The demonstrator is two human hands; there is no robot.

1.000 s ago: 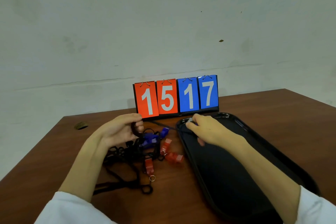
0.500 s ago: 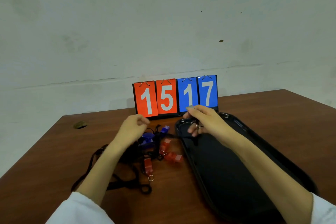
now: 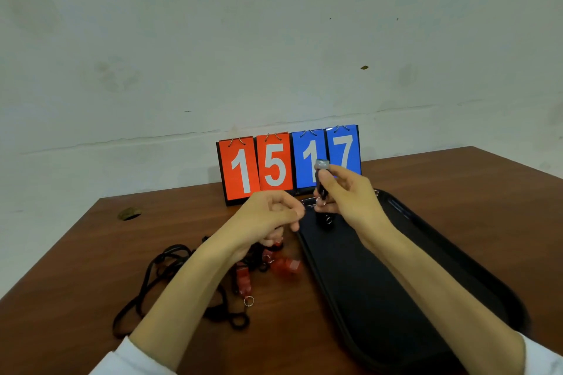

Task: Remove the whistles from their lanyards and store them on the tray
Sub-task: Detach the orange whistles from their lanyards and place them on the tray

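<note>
My right hand (image 3: 350,201) holds a black whistle (image 3: 321,181) upright above the far end of the black tray (image 3: 396,289), its metal ring (image 3: 328,220) hanging below. My left hand (image 3: 268,219) is just left of it, fingertips pinched together right beside the whistle's lower end; the black lanyard end they pinch is mostly hidden. A tangle of black lanyards (image 3: 164,271) lies on the table under my left forearm. Red whistles (image 3: 243,278) (image 3: 286,266) lie in it, left of the tray. The tray's inside looks bare.
A flip scoreboard (image 3: 274,164) reading 15 and 17 stands at the back of the brown wooden table (image 3: 76,253), just behind the tray. A cable hole (image 3: 129,214) is at the far left. A plain wall rises behind.
My right hand has lifted the black whistle from the tray's rim up in front of the scoreboard. My left hand has moved right, close to it.
</note>
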